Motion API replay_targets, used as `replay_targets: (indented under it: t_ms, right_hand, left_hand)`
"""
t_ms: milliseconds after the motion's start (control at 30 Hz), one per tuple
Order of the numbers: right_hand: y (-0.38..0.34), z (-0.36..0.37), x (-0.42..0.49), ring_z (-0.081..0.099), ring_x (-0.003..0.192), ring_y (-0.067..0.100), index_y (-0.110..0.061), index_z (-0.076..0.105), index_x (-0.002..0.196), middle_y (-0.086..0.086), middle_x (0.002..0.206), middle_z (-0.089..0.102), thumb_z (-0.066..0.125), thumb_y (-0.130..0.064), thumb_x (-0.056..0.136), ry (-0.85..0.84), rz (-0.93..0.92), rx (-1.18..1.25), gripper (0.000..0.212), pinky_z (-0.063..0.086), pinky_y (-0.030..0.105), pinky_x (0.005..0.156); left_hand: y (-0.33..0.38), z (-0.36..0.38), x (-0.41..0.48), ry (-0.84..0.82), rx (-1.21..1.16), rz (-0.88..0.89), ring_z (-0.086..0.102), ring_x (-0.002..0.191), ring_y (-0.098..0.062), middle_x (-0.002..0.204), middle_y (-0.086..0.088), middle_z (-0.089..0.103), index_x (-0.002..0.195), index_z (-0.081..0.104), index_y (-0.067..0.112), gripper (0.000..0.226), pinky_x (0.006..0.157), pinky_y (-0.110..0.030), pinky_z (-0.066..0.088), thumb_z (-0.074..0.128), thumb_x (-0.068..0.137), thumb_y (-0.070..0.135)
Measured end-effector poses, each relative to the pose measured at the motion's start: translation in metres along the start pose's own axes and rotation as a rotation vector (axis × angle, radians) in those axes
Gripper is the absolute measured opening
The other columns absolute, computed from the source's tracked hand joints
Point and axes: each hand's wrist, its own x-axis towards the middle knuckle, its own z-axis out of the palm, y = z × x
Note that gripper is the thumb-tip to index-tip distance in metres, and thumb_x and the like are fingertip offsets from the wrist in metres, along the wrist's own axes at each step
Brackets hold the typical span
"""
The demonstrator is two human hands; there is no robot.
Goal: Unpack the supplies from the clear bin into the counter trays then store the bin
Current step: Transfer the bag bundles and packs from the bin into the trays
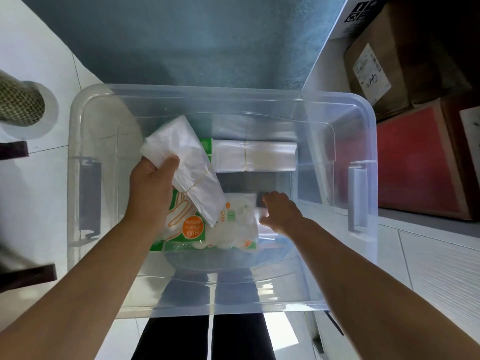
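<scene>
The clear bin (220, 92) fills the middle of the view, open-topped, on a pale floor.

The left hand (153, 183) reaches in at 9 o'clock and grips a white bag bundle (187, 157) by its near end. A rubber band crosses the bundle, which lies tilted above the other supplies.

The right hand (281, 211) is in the bin at 4 o'clock, open with fingers spread, at the right edge of a white pack (239, 224). Whether it touches the pack I cannot tell.

A green-and-orange glove pack (187, 227) lies at 7 o'clock, partly under the bundle. A banded stack of clear bags (259, 155) lies at 12 o'clock.

Outside the bin at 3 o'clock stand a cardboard box (384, 74) and a red box (415, 162).
</scene>
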Motion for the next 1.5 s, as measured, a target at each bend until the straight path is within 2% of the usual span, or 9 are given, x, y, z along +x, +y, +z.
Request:
replay_targets:
  t_ms: [133, 267, 400, 567, 733, 900, 1133, 1367, 1500]
  right_hand:
    - [0.000, -0.002, 0.003, 0.048, 0.083, 0.018, -0.013, 0.061, 0.098, 0.003, 0.102, 0.051, 0.065, -0.033, 0.081, -0.041, 0.030, 0.047, 0.026, 0.039, 0.025, 0.069]
    - [-0.002, -0.016, -0.008, 0.052, 0.067, 0.014, -0.019, 0.053, 0.083, -0.001, 0.083, 0.055, 0.065, -0.021, 0.075, -0.118, 0.078, 0.231, 0.015, 0.036, 0.021, 0.051]
    - [-0.004, -0.048, -0.033, 0.051, 0.069, 0.017, -0.025, 0.046, 0.073, -0.006, 0.072, 0.051, 0.065, -0.020, 0.072, -0.066, 0.069, 0.253, 0.020, 0.032, 0.024, 0.050]
    - [-0.012, -0.116, -0.084, 0.047, 0.062, 0.012, -0.028, 0.046, 0.072, -0.006, 0.072, 0.051, 0.068, -0.027, 0.072, 0.083, 0.073, 0.256, 0.022, 0.030, 0.024, 0.049]
    - [-0.026, -0.179, -0.154, 0.044, 0.057, 0.008, -0.030, 0.046, 0.077, -0.014, 0.063, 0.044, 0.069, -0.033, 0.071, 0.260, 0.128, 0.153, 0.024, 0.028, 0.022, 0.047]
    - [-0.032, -0.213, -0.236, 0.058, 0.067, 0.017, -0.024, 0.059, 0.093, -0.003, 0.074, 0.061, 0.068, -0.036, 0.074, 0.422, 0.266, 0.093, 0.024, 0.050, 0.029, 0.059]
    - [-0.045, -0.228, -0.352, 0.055, 0.073, 0.020, -0.024, 0.061, 0.094, -0.004, 0.077, 0.056, 0.064, -0.021, 0.074, 0.716, 0.385, 0.377, 0.021, 0.041, 0.026, 0.065]
    - [-0.049, -0.206, -0.456, 0.060, 0.072, 0.021, -0.023, 0.063, 0.087, 0.002, 0.074, 0.064, 0.064, -0.010, 0.071, 1.089, 0.443, 0.667, 0.020, 0.045, 0.026, 0.063]
    - [-0.025, -0.195, -0.525, 0.057, 0.056, -0.003, -0.025, 0.060, 0.072, -0.012, 0.059, 0.063, 0.064, -0.008, 0.072, 1.360, 0.460, 0.832, 0.018, 0.046, 0.013, 0.052]
  left_hand:
    - [-0.003, -0.007, 0.000, -0.012, 0.002, 0.000, 0.064, 0.095, -0.015, 0.093, 0.011, 0.068, 0.086, 0.064, 0.037, 0.017, 0.082, -0.034, 0.049, 0.054, 0.090, 0.025]
    - [0.002, -0.013, -0.003, -0.022, -0.010, 0.001, 0.065, 0.091, -0.011, 0.087, 0.017, 0.071, 0.082, 0.067, 0.044, 0.021, 0.081, -0.033, 0.050, 0.056, 0.087, 0.027]
    - [0.017, -0.020, -0.011, -0.038, -0.050, -0.004, 0.063, 0.100, -0.017, 0.099, 0.009, 0.069, 0.087, 0.066, 0.042, 0.018, 0.087, -0.038, 0.048, 0.056, 0.085, 0.027]
    - [0.055, -0.030, -0.031, -0.037, -0.070, 0.034, 0.063, 0.086, -0.002, 0.089, 0.019, 0.068, 0.084, 0.065, 0.042, 0.024, 0.078, -0.030, 0.047, 0.056, 0.088, 0.020]
    - [0.103, -0.042, -0.059, -0.093, -0.106, 0.093, 0.060, 0.088, -0.007, 0.095, 0.013, 0.064, 0.095, 0.060, 0.032, 0.019, 0.080, -0.030, 0.047, 0.053, 0.091, 0.015]
    - [0.151, -0.052, -0.084, -0.139, -0.098, 0.169, 0.058, 0.086, -0.016, 0.093, 0.001, 0.064, 0.104, 0.061, 0.018, 0.016, 0.075, -0.027, 0.045, 0.054, 0.090, 0.013]
    - [0.203, -0.029, -0.120, -0.335, -0.033, 0.272, 0.058, 0.077, -0.018, 0.081, -0.001, 0.063, 0.085, 0.063, 0.022, 0.008, 0.070, -0.032, 0.044, 0.056, 0.086, 0.017]
    - [0.233, 0.022, -0.185, -0.594, -0.049, 0.357, 0.060, 0.086, -0.021, 0.094, -0.006, 0.066, 0.091, 0.065, 0.022, 0.009, 0.078, -0.037, 0.047, 0.058, 0.086, 0.017]
    - [0.251, 0.060, -0.233, -0.703, -0.053, 0.431, 0.059, 0.078, -0.016, 0.084, -0.001, 0.065, 0.082, 0.065, 0.022, 0.007, 0.071, -0.032, 0.046, 0.059, 0.085, 0.019]
